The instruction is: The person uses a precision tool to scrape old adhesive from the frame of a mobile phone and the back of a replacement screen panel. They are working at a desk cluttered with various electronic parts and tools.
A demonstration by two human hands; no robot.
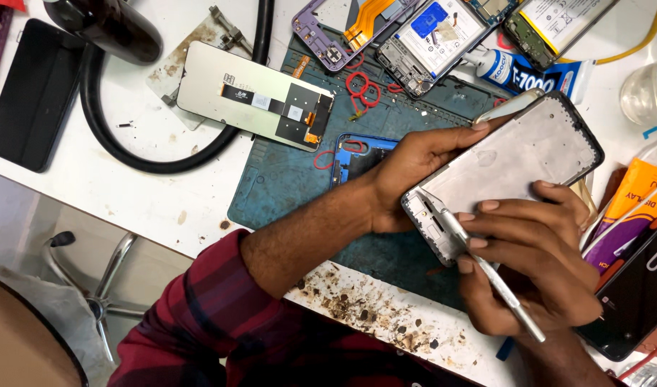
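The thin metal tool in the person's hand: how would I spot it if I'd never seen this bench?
Start at the green work mat, then go right to the pale phone frame held in both hands. Across its lower left corner lies the silver metal tool, gripped in the right hand. It is the only slim, shiny rod there.

You are holding a silver-grey phone frame [518,161] with a black rim, and a silver metal tool [486,272] is lying across it. Your sleeve [221,322] is showing dark red with a navy check. A teal work mat [285,179] is covering the white surface [135,193], whose near edge is speckling with brown stains. Red rubber bands [361,87] are lying beside a purple frame [328,32], and an orange-and-purple packet [629,211] is sitting at the right.
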